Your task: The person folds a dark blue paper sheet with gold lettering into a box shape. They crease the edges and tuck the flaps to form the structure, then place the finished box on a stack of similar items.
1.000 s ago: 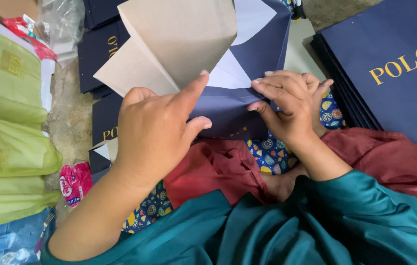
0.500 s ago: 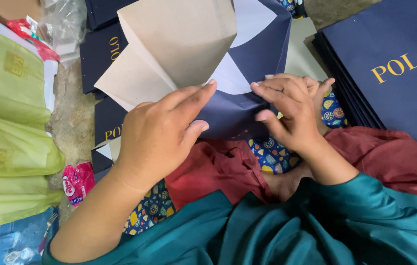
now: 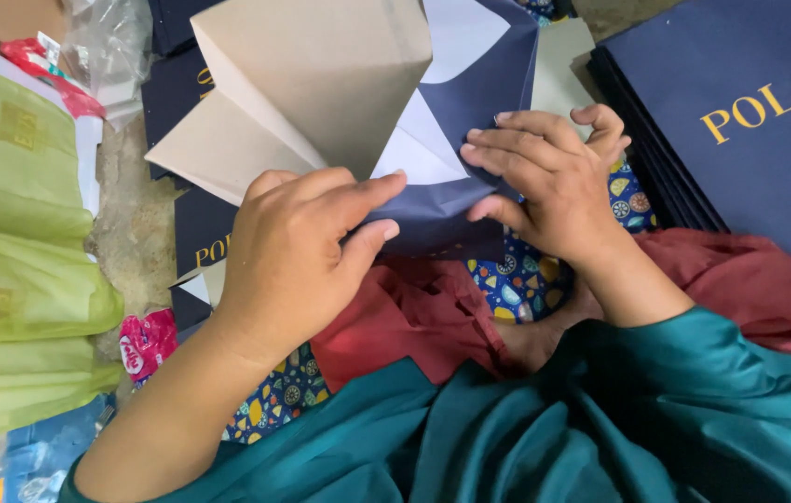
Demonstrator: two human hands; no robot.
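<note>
While left hand (image 3: 293, 256) presses navy paper bag (image 3: 470, 112) — right hand (image 3: 554, 182) creases fold.

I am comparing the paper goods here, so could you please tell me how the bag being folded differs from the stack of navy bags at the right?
The bag being folded is partly open, its beige inside and white flaps showing; the stack of navy bags lies flat and closed. The left hand and right hand press on the former; nobody touches the stack. The stack's top shows gold lettering; the folded one shows none here. Both are navy paper.
</note>
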